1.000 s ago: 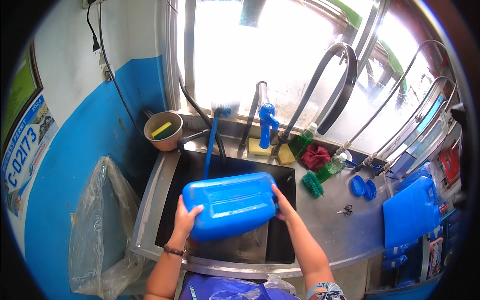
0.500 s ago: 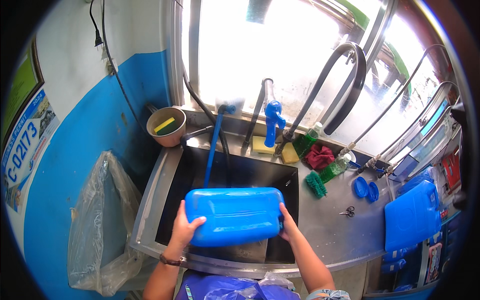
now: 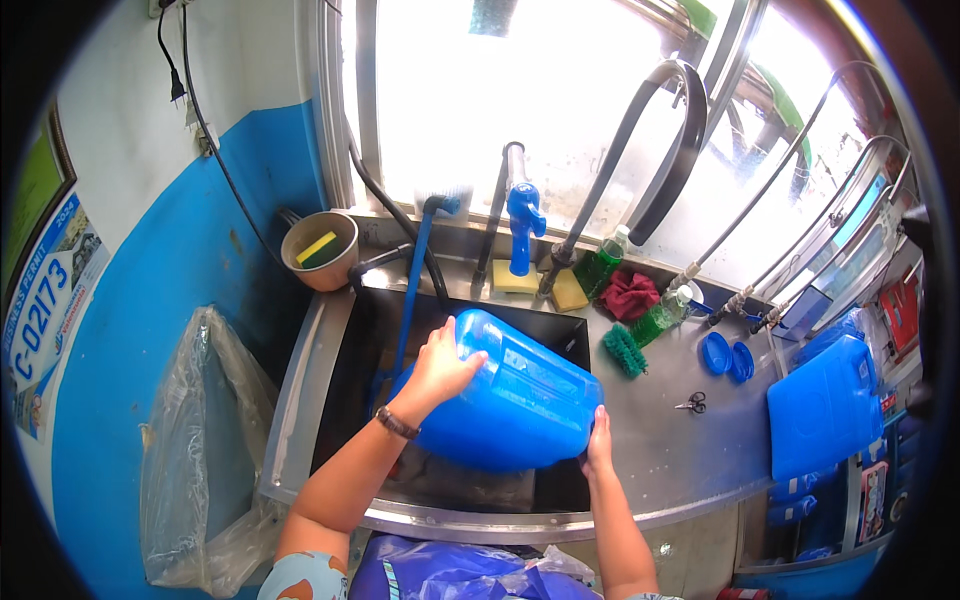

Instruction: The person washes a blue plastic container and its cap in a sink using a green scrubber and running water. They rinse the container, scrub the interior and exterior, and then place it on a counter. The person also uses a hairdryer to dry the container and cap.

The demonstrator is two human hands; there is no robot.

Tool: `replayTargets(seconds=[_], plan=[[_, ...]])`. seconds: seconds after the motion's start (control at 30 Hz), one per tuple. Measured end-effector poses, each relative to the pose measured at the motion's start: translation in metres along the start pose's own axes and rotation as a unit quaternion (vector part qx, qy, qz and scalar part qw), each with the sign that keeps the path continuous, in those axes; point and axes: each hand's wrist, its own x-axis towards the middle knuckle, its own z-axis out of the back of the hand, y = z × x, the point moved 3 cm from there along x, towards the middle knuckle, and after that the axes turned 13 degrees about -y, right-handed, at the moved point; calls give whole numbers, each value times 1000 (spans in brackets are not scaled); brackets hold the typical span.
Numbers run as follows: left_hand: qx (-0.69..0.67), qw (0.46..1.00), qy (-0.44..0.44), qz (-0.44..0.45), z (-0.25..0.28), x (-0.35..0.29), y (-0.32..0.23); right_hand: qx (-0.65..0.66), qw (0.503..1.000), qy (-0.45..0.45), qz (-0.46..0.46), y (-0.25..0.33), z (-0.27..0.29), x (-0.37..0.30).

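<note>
A blue plastic water jug [image 3: 510, 410] is tilted over the dark sink basin [image 3: 345, 400], its left end raised toward the back. My left hand [image 3: 445, 362] grips that raised end, with the thumb lying across the jug's surface. At the lower right end, my right hand [image 3: 598, 442] presses its fingers along the jug's side. Both hands hold the jug between them. Behind it, a blue pipe [image 3: 415, 285] runs down into the sink, and a blue-handled tap [image 3: 524, 225] stands at the back. The jug's mouth cannot be made out.
On the steel counter [image 3: 650, 470] to the right lie scissors [image 3: 693, 403], blue caps [image 3: 716, 353], a green brush [image 3: 625, 350], a red cloth [image 3: 628, 295] and green bottles [image 3: 660, 318]. Another blue jug [image 3: 825, 410] stands at the right end. A pot [image 3: 320, 250] with a sponge sits back left.
The jug has turned from level to slanting, its left end going up and back and its right end lower. My left hand has risen with it; my right has shifted slightly right.
</note>
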Motion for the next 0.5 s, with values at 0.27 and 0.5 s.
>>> replayTargets(seconds=[0.27,0.5], plan=[[-5,996,-66,55,7,23,41,-93,995,45,-1,19,-57,51],[-169,975,-101,105,37,17,151,-176,982,69,-10,40,-139,28]])
